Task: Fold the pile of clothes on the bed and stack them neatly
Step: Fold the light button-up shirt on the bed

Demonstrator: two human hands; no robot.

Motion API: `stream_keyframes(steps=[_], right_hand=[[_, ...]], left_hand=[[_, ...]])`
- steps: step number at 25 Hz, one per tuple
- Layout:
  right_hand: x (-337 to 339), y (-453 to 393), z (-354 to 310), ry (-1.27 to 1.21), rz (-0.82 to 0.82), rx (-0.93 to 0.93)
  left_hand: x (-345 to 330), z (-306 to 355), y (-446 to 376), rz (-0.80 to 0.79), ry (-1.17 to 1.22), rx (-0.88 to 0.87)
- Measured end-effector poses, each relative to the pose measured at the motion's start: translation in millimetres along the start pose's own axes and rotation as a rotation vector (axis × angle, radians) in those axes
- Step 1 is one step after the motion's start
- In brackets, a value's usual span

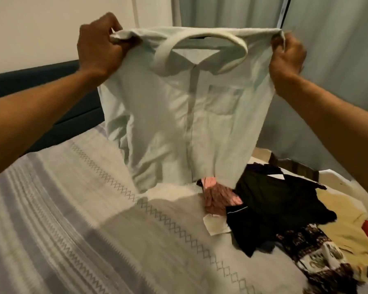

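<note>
A pale shirt (179,115) hangs in the air above the bed (62,219), its hem just over the pile of clothes (285,213). Left of the pile the patterned bedspread lies bare. The shirt is buttoned, with collar and chest pocket facing the camera. The left hand (98,45) and right hand (287,56) each pinch a shoulder. The shirt hides part of the pile, and the frame's right edge cuts the pile off.
</note>
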State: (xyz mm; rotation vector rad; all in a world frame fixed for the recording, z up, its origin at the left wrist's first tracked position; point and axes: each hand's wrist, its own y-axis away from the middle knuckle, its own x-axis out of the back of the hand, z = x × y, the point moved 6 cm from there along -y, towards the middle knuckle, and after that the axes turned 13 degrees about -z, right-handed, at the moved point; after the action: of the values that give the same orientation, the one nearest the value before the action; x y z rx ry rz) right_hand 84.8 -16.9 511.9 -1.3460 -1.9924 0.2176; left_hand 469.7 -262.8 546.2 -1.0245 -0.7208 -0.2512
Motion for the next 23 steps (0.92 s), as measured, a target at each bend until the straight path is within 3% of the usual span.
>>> stream_keyframes(steps=[4,6,10,14,17,19,23], right_hand=[[0.6,129.8,59.1,0.116,0.005,0.078],[-7.3,213.2,116.9,0.026,-0.133,0.143],[-44.4,421.7,267.3,-0.203,-0.517,-0.067],[-37.7,611.3,377.4,0.266,-0.655,0.0],[-27.5,715.7,429.3,0.43,-0.826,0.031],[-15.5,751.5,442.5,0.431,-0.867,-0.064],[13.4,781.3,411.2,0.407,-0.933,-0.138]], left_hand=[[1.5,9.3,157.3,-0.075,0.028,-0.194],[-19.9,5.5,257.0,-0.201,0.004,-0.287],[-116.6,-20.2,488.7,-0.606,-0.143,-0.308],[-205.9,-46.1,715.0,-1.18,-0.26,-0.199],[-220.0,-30.8,822.2,-1.411,-0.294,-0.172],[-213.9,-17.0,851.2,-1.441,-0.276,-0.144],[-183.2,1.0,869.1,-1.288,-0.222,-0.194]])
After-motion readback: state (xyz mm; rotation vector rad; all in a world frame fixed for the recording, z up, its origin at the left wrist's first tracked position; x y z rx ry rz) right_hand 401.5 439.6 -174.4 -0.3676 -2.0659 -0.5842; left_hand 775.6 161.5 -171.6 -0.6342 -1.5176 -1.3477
